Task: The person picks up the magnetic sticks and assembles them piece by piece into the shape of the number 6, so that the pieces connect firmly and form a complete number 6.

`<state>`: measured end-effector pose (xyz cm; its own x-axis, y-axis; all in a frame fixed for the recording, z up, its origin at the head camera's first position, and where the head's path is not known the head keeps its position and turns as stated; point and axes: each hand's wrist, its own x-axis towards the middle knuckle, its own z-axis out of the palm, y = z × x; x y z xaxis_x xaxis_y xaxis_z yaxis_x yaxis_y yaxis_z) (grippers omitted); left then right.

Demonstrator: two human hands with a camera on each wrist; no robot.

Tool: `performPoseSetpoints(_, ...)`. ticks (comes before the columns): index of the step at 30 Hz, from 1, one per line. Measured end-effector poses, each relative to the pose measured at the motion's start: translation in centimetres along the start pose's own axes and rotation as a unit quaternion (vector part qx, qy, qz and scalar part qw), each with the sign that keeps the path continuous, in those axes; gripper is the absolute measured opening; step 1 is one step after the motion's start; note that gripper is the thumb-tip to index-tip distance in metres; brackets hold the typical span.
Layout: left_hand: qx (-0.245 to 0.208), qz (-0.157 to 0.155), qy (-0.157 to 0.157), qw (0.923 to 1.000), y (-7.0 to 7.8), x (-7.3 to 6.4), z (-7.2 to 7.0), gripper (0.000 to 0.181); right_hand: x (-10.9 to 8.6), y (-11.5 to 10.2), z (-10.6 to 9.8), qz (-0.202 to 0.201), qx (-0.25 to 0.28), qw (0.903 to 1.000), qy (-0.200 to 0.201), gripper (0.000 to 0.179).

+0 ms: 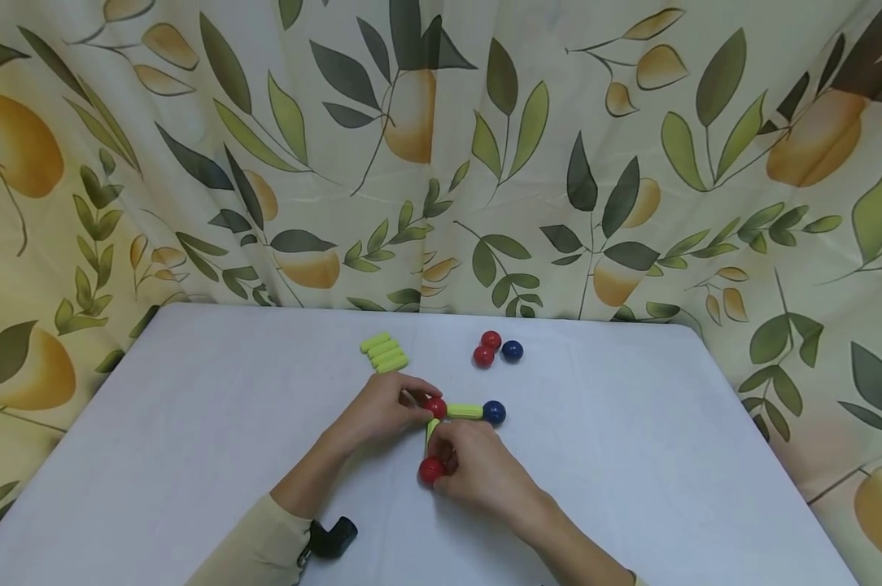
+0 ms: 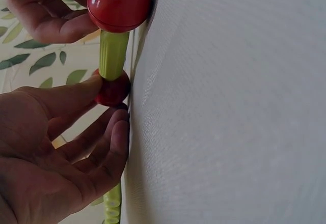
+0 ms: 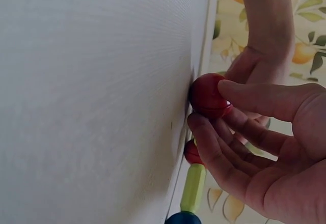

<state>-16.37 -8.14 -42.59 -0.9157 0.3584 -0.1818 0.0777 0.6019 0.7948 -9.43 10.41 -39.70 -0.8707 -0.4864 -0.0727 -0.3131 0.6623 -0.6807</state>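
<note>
An L-shaped piece of balls and sticks lies on the white table. At its corner is a red ball (image 1: pixel 436 408), which my left hand (image 1: pixel 386 407) pinches between thumb and fingers. A yellow-green stick (image 1: pixel 465 411) runs right from that ball to a dark blue ball (image 1: pixel 494 413). Toward me, a second yellow-green stick (image 2: pixel 113 56) joins the corner ball to a nearer red ball (image 3: pixel 210 95). My right hand (image 1: pixel 478 464) holds this nearer ball, thumb on one side and fingertips on the other, and partly covers the second stick in the head view.
Several loose yellow-green sticks (image 1: pixel 386 356) lie side by side beyond my left hand. Farther right, two red balls (image 1: pixel 483 356) sit beside a blue ball (image 1: pixel 512 352). A black device (image 1: pixel 333 539) is on my left wrist. Behind the table (image 1: pixel 617 456) hangs a fruit-patterned curtain (image 1: pixel 499 236).
</note>
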Motion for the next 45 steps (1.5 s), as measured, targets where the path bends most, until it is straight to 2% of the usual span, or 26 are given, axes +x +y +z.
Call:
performPoseSetpoints(3,-0.004,-0.006,-0.001,1.0,0.0,-0.1,0.0,0.03,0.0,0.1,0.0,0.002,0.002,1.0,-0.002,0.026)
performPoseSetpoints(21,-0.007,0.008,-0.006,0.9999,-0.1,0.0,0.1,0.029,-0.1,0.3,0.0,0.003,0.012,0.9999,-0.006,0.026)
performPoseSetpoints(28,-0.004,0.007,-0.001,1.0,-0.1,0.0,0.1,0.029,-0.3,0.4,-0.8,0.016,0.024,0.9995,-0.014,0.03)
performPoseSetpoints(40,-0.01,0.003,0.0,0.9999,0.0,-0.1,0.0,0.029,-0.1,1.4,-3.7,0.08,0.001,0.9949,0.061,0.029)
performPoseSetpoints(45,-0.01,0.002,0.0,0.9999,-0.1,-0.2,0.0,0.029,-0.1,2.4,-4.8,0.084,-0.011,0.9932,0.079,0.027)
